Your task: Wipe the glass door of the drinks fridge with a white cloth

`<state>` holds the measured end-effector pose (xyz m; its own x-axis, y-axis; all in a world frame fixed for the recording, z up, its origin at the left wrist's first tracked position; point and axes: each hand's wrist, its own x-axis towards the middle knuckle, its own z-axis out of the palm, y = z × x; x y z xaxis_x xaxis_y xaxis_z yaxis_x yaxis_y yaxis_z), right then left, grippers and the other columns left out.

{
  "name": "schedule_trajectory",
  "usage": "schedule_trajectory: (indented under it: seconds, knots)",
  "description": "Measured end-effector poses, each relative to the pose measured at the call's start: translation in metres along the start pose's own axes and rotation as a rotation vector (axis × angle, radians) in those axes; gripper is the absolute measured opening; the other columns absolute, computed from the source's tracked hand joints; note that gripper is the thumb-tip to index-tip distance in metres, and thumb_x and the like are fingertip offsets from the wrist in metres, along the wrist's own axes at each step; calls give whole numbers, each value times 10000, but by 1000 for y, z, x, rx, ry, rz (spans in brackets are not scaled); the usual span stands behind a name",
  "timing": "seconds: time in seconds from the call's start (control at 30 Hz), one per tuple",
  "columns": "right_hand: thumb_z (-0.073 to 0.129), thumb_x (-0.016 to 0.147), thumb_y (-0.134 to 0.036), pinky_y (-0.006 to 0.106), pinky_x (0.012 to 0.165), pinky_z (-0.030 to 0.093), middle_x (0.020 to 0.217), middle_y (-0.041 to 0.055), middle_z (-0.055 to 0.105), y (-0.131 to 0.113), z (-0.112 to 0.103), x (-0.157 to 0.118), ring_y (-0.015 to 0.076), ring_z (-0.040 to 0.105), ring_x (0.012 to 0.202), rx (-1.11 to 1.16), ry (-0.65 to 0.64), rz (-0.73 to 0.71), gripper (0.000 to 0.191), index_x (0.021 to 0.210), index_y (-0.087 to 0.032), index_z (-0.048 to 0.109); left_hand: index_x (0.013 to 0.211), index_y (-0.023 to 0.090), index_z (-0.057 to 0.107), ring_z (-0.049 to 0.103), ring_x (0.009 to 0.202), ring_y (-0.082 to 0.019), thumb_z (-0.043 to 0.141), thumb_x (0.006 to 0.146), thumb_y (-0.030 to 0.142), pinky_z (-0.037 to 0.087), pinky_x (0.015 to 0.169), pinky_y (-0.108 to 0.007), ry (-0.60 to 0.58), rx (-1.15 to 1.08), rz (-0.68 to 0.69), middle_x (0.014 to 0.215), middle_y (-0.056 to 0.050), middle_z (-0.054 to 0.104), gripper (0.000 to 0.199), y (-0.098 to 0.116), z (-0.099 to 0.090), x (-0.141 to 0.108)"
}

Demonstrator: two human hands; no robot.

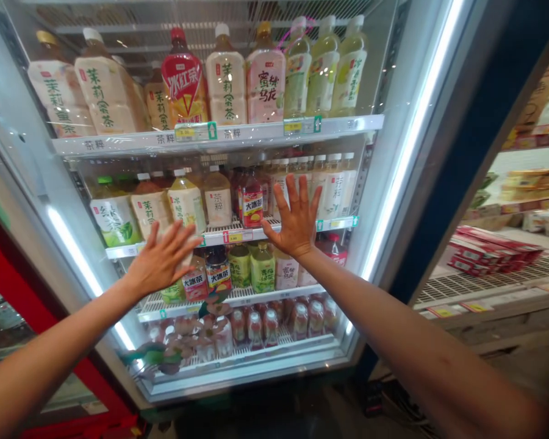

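Note:
Both hands are raised in front of a lit glass-fronted drinks cooler [219,135]. My left hand [162,261] has its fingers spread and holds nothing; it overlaps the left part of the second shelf's edge. My right hand [296,218] is spread too, palm toward the cooler, in front of the middle-right bottles, and it is empty. Whether either hand touches the glass I cannot tell. Near my right hand is a red-labelled tea bottle [252,201]. A white-labelled bottle [218,198] stands between the hands. On the top shelf is a red-capped bottle [183,82].
Lower shelves hold more bottles and shrink-wrapped packs [269,326]. A red frame [85,372] borders the left. To the right, past a dark blue upright [452,146], a wire shelf [466,286] carries red and white packages [494,250].

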<state>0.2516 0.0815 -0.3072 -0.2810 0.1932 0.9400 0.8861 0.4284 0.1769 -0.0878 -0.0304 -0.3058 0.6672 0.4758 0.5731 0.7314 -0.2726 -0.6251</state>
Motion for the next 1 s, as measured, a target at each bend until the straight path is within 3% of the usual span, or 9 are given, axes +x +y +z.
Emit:
schedule_trajectory:
  seconds: [0.1,0.17,0.3,0.4,0.53,0.6,0.73,0.8,1.0]
  knots:
    - [423,970,-597,697,1244,38,1719,111,160,0,0,0,357,12,1595,-21,19,-5,851,1653,-218,86,1623,181,47,-167,1537,-375,300,1032,570,-204,1201,-565,91,-19,-279,1682,-54,-214,751,-18,-20,56]
    - [418,968,-604,696,1244,35,1718,106,168,0,1,0,351,18,1596,-17,14,3,844,1651,-227,98,1626,188,38,-206,1535,-343,349,1012,602,-209,1207,-574,135,-28,-344,1675,-72,-226,804,-8,-19,79]
    - [448,959,-601,683,1250,27,1723,96,149,0,2,1,337,9,1598,16,28,1,865,1652,-240,76,1631,223,142,-134,1565,-282,504,935,634,-126,1274,-578,101,23,45,1708,-93,16,886,44,9,72]
    - [450,962,-589,683,1251,26,1728,97,121,0,2,1,331,-3,1598,29,72,-21,887,1653,-239,19,1630,260,150,-74,1581,-239,486,959,583,-66,1304,-539,29,23,217,1714,-48,119,817,44,8,77]
    - [451,967,-595,681,1253,27,1732,85,96,0,2,2,325,3,1599,19,66,-16,896,1651,-258,-19,1635,290,19,-125,1577,-292,466,983,505,-109,1270,-642,176,-33,-276,1721,-55,-49,819,19,-16,115]
    - [442,968,-607,685,1253,30,1730,88,109,0,1,2,330,11,1598,12,50,-11,886,1653,-257,2,1637,252,10,-157,1564,-316,479,975,516,-119,1261,-656,206,-25,-355,1711,-89,-93,853,30,-13,115]
    - [443,965,-617,682,1257,43,1726,86,136,-1,-1,3,336,3,1598,11,12,7,871,1655,-243,66,1634,230,129,-94,1573,-264,496,962,533,-87,1301,-539,61,49,158,1715,-67,61,824,58,12,84]
    - [449,967,-613,668,1265,44,1729,84,122,-1,-1,3,331,-17,1598,4,14,-1,879,1657,-231,60,1627,263,173,-68,1579,-232,459,980,531,-98,1302,-510,38,60,223,1713,-32,95,757,47,9,85]
    - [421,980,-616,668,1267,40,1735,81,72,0,0,2,310,-40,1598,-23,59,-20,898,1650,-246,-49,1632,239,42,-173,1556,-302,435,1003,486,-166,1237,-630,172,-2,-297,1703,-57,-132,782,9,-22,120]
